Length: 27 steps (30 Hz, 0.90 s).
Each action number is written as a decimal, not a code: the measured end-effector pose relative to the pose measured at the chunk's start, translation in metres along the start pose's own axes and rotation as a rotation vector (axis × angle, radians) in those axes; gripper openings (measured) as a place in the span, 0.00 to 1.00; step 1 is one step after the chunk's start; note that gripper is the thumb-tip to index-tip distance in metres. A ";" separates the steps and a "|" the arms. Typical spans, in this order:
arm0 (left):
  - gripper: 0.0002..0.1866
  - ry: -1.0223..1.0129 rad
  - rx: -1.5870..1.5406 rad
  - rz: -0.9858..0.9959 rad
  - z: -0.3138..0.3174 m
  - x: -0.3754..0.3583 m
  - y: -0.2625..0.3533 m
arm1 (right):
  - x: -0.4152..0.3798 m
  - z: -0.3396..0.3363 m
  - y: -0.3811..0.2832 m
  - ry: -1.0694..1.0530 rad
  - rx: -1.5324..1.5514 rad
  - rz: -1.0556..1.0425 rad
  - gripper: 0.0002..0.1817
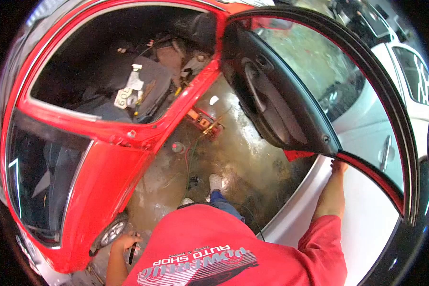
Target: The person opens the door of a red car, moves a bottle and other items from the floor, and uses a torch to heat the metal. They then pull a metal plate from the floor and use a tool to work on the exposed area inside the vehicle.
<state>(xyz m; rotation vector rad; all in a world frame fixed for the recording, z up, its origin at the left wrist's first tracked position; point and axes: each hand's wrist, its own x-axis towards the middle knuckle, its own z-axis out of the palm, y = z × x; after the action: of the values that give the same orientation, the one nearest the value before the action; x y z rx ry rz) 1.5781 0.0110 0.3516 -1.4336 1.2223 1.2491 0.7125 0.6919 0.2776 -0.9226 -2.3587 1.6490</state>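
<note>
At the lower left, my left hand (127, 241) is beside the red car's rear wheel (113, 232), its fingers curled around a small dark object that I cannot make out. On the right, my arm reaches out to the open car door (283, 102). My right hand (339, 166) grips the door's lower rear edge, with its fingers partly hidden. The door has a black inner panel and a raised window glass. It stands swung out from the red car body (107, 171).
Inside the car, a licence plate (123, 98) and tools lie on the seat. An orange-red tool (202, 120), hoses and a bottle (178, 147) are on the wet floor. A silver car (367, 200) stands close on the right, a white car (405, 71) behind it.
</note>
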 end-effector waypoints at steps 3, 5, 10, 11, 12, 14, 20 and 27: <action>0.26 -0.005 0.123 -0.050 -0.002 -0.008 0.015 | 0.017 0.003 0.002 -0.104 0.064 -0.128 0.16; 0.27 0.027 0.041 -0.032 -0.001 -0.012 0.020 | 0.009 0.010 -0.008 -0.064 0.200 -0.144 0.11; 0.32 0.070 -0.154 0.088 -0.003 0.018 0.003 | 0.027 0.018 0.001 0.067 -0.028 -0.122 0.10; 0.32 0.094 -0.186 0.080 -0.003 0.012 0.000 | 0.004 0.023 -0.010 0.112 -0.189 -0.111 0.09; 0.32 0.077 -0.164 0.077 0.000 0.003 0.014 | 0.026 0.021 0.016 0.025 -0.411 -0.242 0.10; 0.32 0.068 -0.176 0.075 0.006 -0.011 0.040 | 0.025 0.031 0.029 -0.079 -0.586 -0.281 0.13; 0.30 0.011 -0.294 0.016 0.040 0.007 -0.001 | 0.003 0.065 0.097 -0.433 -0.520 -0.082 0.24; 0.30 -0.039 -0.342 -0.086 0.086 0.029 -0.078 | -0.074 0.145 0.097 -0.530 -0.814 0.092 0.25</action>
<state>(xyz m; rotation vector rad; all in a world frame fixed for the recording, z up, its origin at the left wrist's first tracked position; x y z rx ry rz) 1.6423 0.1035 0.3113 -1.6771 0.9408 1.4694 0.7504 0.5555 0.1513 -0.7327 -3.5152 0.9997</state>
